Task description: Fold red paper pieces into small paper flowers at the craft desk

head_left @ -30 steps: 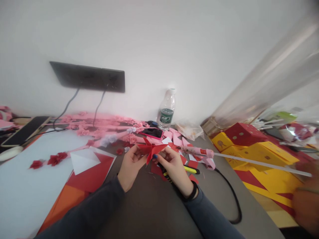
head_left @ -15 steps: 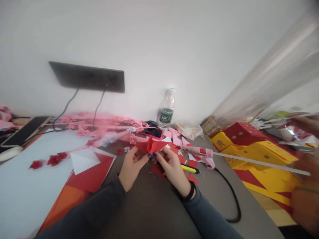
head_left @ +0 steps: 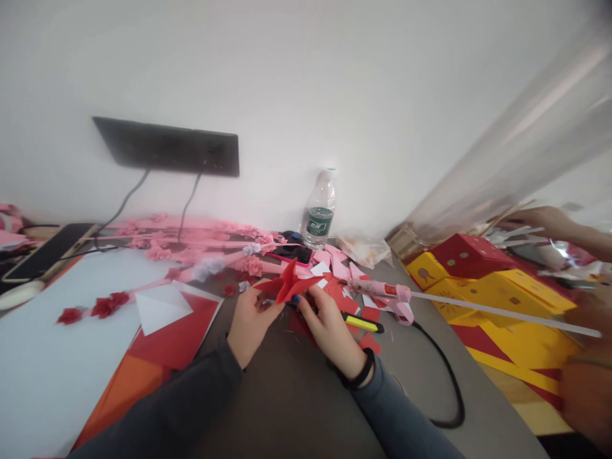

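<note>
A folded piece of red paper (head_left: 287,284) with pointed flaps spread out is between my two hands, above the grey table. My left hand (head_left: 252,322) pinches its left side. On the right side, my right hand (head_left: 329,322) grips it with thumb and fingers. Just beyond and right of my right hand lie a yellow-and-black utility knife (head_left: 362,323) and red paper scraps (head_left: 370,313). A pink glue gun (head_left: 382,290) rests farther right, a long white glue stick (head_left: 502,312) sticking out of its back.
A water bottle (head_left: 320,213) stands against the wall. Pink paper flowers (head_left: 157,239) on strips run along the back. Red paper (head_left: 167,338) lies left. Yellow and red boxes (head_left: 511,296) stand right, where another person's hand (head_left: 540,220) reaches in. The glue gun's black cord (head_left: 459,389) curves forward.
The red paper has turned and its flaps now stand up more, with one point rising. My fingers have shifted slightly on it. The other person's hand at the right has moved inward.
</note>
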The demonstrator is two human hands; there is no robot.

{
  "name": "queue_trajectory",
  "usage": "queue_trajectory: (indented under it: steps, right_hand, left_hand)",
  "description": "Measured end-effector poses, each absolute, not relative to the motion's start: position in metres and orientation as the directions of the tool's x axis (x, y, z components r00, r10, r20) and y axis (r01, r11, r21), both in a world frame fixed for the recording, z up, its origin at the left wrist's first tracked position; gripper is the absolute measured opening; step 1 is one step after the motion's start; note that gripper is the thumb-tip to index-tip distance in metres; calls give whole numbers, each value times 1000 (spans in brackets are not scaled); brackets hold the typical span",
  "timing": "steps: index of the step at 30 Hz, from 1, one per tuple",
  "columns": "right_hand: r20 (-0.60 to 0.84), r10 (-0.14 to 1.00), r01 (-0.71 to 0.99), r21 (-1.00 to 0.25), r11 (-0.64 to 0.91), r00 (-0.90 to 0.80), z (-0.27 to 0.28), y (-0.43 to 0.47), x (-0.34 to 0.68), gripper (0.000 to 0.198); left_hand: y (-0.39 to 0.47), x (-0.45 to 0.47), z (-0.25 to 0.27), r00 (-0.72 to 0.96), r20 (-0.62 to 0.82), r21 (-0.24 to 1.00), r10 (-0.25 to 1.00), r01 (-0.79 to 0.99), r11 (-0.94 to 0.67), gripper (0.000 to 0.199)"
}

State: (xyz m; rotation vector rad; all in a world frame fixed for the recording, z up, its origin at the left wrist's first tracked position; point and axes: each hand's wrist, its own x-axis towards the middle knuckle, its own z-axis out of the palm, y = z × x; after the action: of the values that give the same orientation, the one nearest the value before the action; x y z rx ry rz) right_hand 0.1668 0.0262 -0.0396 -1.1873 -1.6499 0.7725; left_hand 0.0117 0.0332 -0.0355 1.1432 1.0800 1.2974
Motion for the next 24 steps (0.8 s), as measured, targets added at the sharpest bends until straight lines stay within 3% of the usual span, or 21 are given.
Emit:
queue_trajectory:
  steps: [6,11,17,21,24]
  right_hand:
    - [247,962,305,-913,270,-112,-36,29,169,21]
    - [197,974,190,-958,216,-114,-35,31,169,21]
    - [130,977,-96,-989,115,-171,-25,30,169,29]
    - [49,992,-165,-986,30,-113,-28,31,173,28]
    - [35,983,-161,-987,5,-181,-30,33,174,31]
  left_hand:
    - [33,9,-34,110,107,994,988,-49,-102,25]
    - [35,9,-36,142,90,989,986,-125,-72,28]
    - [35,8,-36,186,26,985,982,-171,7,32]
    - [33,10,-34,229,13,972,973,-230,41,32]
    - [34,9,-33,216,14,967,976,-251,41,30]
